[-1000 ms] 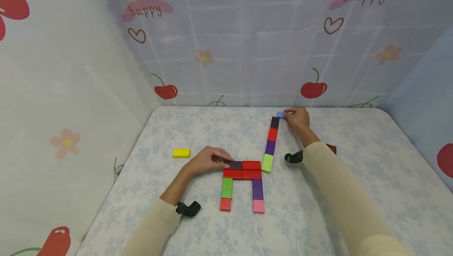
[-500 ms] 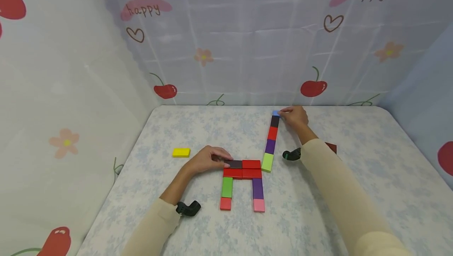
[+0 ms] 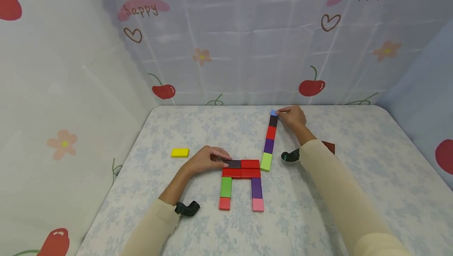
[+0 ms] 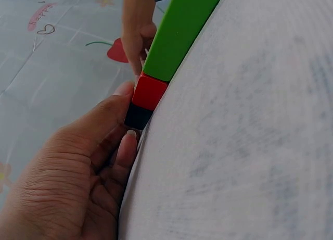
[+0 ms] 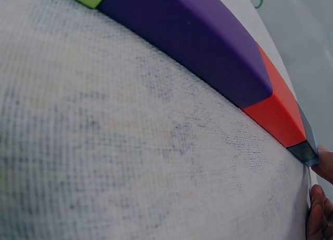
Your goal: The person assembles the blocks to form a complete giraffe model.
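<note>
At the far end of a slanted row of blocks, my right hand (image 3: 293,117) holds a small blue block (image 3: 274,113) by its right side. It lies against a black block (image 3: 273,121), followed by red (image 3: 271,132), purple (image 3: 269,146) and lime green (image 3: 266,161) blocks. Thumb and fingers of my left hand (image 4: 67,172) pinch the end of a dark block (image 3: 232,164). That block sits among red blocks (image 3: 250,173), forming a rectangle. Below it run two legs: a green block (image 3: 226,187) with a red end, and a purple block (image 3: 256,188) with a pink end (image 3: 258,205).
A yellow block (image 3: 180,153) lies apart on the left of the patterned tabletop (image 3: 148,138). Partly behind the right sleeve shows a brown block (image 3: 330,147). A printed curtain (image 3: 240,43) stands along the table's back edge.
The right hand has moved slightly left, bringing the blue block from beside the black block to the top end of the row. The left hand has stayed in place.
</note>
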The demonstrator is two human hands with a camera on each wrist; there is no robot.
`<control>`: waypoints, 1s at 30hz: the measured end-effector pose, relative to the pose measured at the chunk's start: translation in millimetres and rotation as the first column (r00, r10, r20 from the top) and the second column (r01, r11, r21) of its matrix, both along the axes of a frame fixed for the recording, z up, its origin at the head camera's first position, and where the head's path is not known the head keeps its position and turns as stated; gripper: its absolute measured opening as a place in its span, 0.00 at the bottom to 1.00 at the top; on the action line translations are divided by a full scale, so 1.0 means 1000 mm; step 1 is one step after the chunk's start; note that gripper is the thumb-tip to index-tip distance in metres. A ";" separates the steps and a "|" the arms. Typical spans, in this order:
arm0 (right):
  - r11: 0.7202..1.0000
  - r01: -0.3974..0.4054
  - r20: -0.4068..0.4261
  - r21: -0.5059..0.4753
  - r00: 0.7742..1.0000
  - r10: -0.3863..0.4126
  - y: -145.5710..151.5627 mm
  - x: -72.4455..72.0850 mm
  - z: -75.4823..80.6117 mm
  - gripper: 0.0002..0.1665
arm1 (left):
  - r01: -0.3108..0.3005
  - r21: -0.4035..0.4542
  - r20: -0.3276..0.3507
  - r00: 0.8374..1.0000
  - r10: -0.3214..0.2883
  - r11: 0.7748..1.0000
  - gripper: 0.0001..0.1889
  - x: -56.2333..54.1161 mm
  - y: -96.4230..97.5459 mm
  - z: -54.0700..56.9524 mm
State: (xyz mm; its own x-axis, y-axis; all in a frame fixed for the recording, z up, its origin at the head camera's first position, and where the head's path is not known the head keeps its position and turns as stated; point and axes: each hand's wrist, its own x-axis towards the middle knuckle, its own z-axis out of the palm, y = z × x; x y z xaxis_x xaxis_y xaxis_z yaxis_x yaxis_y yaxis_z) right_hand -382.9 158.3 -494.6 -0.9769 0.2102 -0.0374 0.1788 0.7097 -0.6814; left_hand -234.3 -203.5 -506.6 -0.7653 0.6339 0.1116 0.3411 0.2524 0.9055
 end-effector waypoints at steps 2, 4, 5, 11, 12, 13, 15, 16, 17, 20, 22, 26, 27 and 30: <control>1.000 0.000 -0.002 0.003 1.000 0.000 0.000 0.000 0.001 0.21 | 0.000 0.003 0.001 1.000 0.000 1.000 0.12 0.000 0.000 0.001; 1.000 0.000 0.002 0.005 1.000 0.000 0.000 0.000 0.001 0.21 | 0.002 0.001 0.000 1.000 -0.002 1.000 0.12 0.000 0.001 0.001; 1.000 0.004 0.006 0.002 1.000 -0.004 0.001 0.001 0.002 0.22 | 0.003 -0.001 -0.001 1.000 -0.003 1.000 0.12 0.000 0.001 0.002; 0.987 -0.001 0.031 -0.161 1.000 0.006 0.007 0.005 0.012 0.26 | 0.013 -0.006 -0.014 1.000 -0.013 1.000 0.13 -0.004 0.001 -0.003; 0.981 -0.013 0.027 -0.196 0.999 0.019 0.010 0.006 0.015 0.26 | 0.013 -0.011 -0.019 1.000 -0.013 1.000 0.13 -0.005 0.000 -0.006; 0.974 -0.032 0.017 -0.223 0.999 0.036 0.012 0.008 0.018 0.25 | 0.012 -0.016 -0.026 1.000 -0.012 1.000 0.13 -0.007 -0.001 -0.010; 0.964 -0.079 -0.010 -0.255 0.997 0.079 0.018 0.014 0.025 0.23 | 0.003 -0.032 -0.037 0.999 -0.004 0.999 0.13 -0.010 -0.002 -0.017; 0.959 -0.107 -0.026 -0.264 0.994 0.103 0.021 0.018 0.030 0.22 | -0.002 -0.037 -0.040 0.999 0.000 0.999 0.13 -0.011 -0.003 -0.021; 0.955 -0.137 -0.045 -0.262 0.991 0.130 0.024 0.023 0.036 0.22 | -0.006 -0.039 -0.038 0.999 0.005 0.999 0.13 -0.012 -0.004 -0.023; 0.946 -0.213 -0.085 -0.244 0.977 0.198 0.034 0.039 0.053 0.24 | -0.010 -0.027 -0.030 1.000 0.010 1.000 0.13 -0.012 -0.004 -0.025; 0.945 -0.244 -0.099 -0.218 0.969 0.227 0.042 0.052 0.063 0.25 | -0.006 -0.019 -0.029 1.000 0.005 1.000 0.13 -0.012 -0.004 -0.024; 0.956 -0.267 -0.132 -0.122 0.959 0.251 0.056 0.078 0.075 0.26 | 0.006 -0.017 -0.037 0.999 -0.006 1.000 0.12 -0.012 -0.004 -0.023; 0.958 -0.269 -0.141 -0.095 0.957 0.255 0.060 0.084 0.077 0.25 | 0.007 -0.019 -0.040 0.999 -0.008 1.000 0.12 -0.012 -0.004 -0.022; 0.966 -0.260 -0.155 -0.019 0.955 0.254 0.070 0.098 0.077 0.24 | 0.009 -0.022 -0.041 0.999 -0.010 1.000 0.12 -0.012 -0.005 -0.022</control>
State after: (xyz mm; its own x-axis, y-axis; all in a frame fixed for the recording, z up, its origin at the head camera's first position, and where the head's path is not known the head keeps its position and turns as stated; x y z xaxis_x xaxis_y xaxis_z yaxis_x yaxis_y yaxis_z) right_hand -284.7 228.4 -417.4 -0.9928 -0.0470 0.1100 -0.1118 0.6910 -0.7142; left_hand -246.3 -208.0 -528.2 -0.7543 0.6437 0.1290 0.3806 0.2686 0.8849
